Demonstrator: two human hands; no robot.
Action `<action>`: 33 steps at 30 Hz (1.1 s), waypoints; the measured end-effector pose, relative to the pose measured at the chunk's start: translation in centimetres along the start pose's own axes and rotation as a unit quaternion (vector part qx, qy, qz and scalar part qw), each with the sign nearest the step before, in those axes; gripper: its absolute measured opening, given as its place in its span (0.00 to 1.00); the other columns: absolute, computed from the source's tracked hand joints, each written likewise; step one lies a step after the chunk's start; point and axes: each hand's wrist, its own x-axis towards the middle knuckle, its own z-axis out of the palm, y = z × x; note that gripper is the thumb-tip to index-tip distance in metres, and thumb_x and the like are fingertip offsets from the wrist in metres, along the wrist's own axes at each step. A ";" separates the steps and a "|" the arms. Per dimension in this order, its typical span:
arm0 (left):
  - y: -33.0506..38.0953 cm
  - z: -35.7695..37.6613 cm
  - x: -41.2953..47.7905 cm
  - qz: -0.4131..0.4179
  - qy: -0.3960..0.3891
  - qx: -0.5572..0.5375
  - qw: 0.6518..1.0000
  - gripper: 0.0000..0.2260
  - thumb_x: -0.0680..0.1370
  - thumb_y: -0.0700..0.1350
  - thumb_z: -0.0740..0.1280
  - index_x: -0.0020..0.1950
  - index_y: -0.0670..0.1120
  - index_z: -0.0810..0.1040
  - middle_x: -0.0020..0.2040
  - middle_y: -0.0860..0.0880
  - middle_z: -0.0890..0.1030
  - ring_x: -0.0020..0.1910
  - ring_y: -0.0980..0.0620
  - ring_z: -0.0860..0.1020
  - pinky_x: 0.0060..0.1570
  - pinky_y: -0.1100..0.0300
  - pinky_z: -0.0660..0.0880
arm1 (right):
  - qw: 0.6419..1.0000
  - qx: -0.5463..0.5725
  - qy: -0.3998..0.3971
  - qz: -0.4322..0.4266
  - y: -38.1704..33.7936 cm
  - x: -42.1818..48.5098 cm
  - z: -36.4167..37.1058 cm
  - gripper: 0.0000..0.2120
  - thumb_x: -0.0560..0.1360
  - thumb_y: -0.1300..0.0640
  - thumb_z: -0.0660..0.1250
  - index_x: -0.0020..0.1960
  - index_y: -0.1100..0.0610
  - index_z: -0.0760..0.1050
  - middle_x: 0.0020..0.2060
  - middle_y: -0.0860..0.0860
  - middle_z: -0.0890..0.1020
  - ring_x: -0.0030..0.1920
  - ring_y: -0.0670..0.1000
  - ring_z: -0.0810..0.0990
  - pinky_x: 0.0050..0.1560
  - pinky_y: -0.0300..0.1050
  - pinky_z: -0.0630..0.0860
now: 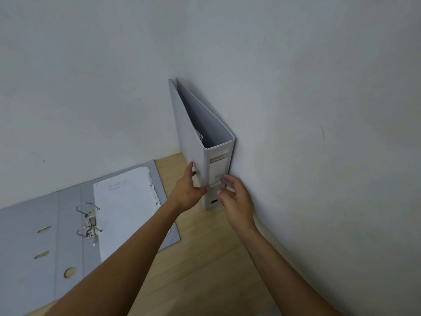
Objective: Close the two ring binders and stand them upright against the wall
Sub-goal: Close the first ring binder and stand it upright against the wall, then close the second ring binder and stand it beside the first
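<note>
A closed grey ring binder (193, 133) stands upright in the corner, its right cover flat against the right wall (319, 133) and its labelled spine facing me. My left hand (188, 190) grips its left cover near the spine, thumb on the spine edge. My right hand (237, 197) hovers at the spine's right side, fingers spread and touching the label area. A second grey ring binder (45, 236) lies open and flat on the wooden surface at the left, with its metal rings (88, 221) open and a stack of white sheets (127, 208) on its right half.
The wooden tabletop (205, 258) meets a plain back wall (91, 87) and the right wall in a corner. The open binder's far edge lies along the back wall.
</note>
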 end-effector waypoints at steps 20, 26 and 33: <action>-14.1 -10.7 -17.2 -0.147 0.085 -0.218 0.961 0.20 0.84 0.56 0.57 0.72 0.48 0.72 0.63 0.48 0.82 0.56 0.48 0.84 0.57 0.48 0.80 | 0.982 -0.108 -0.144 0.063 5.9 -8.9 14.8 0.15 0.79 0.60 0.65 0.64 0.51 0.77 0.56 0.45 0.82 0.57 0.45 0.81 0.58 0.49 0.79; -22.5 -16.0 -23.6 -0.231 0.111 -0.241 0.936 0.19 0.84 0.56 0.57 0.69 0.48 0.74 0.61 0.49 0.83 0.56 0.48 0.84 0.56 0.49 0.80 | 0.957 -0.151 -0.218 0.120 8.6 -13.3 22.4 0.15 0.79 0.60 0.64 0.65 0.50 0.76 0.59 0.46 0.81 0.54 0.45 0.80 0.51 0.45 0.79; -33.0 -23.4 -30.0 -0.325 0.214 -0.289 0.874 0.20 0.84 0.56 0.57 0.69 0.44 0.72 0.65 0.46 0.80 0.59 0.44 0.81 0.57 0.44 0.79 | 0.930 -0.202 -0.287 0.111 11.0 -16.5 32.4 0.16 0.78 0.60 0.64 0.65 0.51 0.76 0.61 0.48 0.81 0.58 0.48 0.80 0.55 0.47 0.79</action>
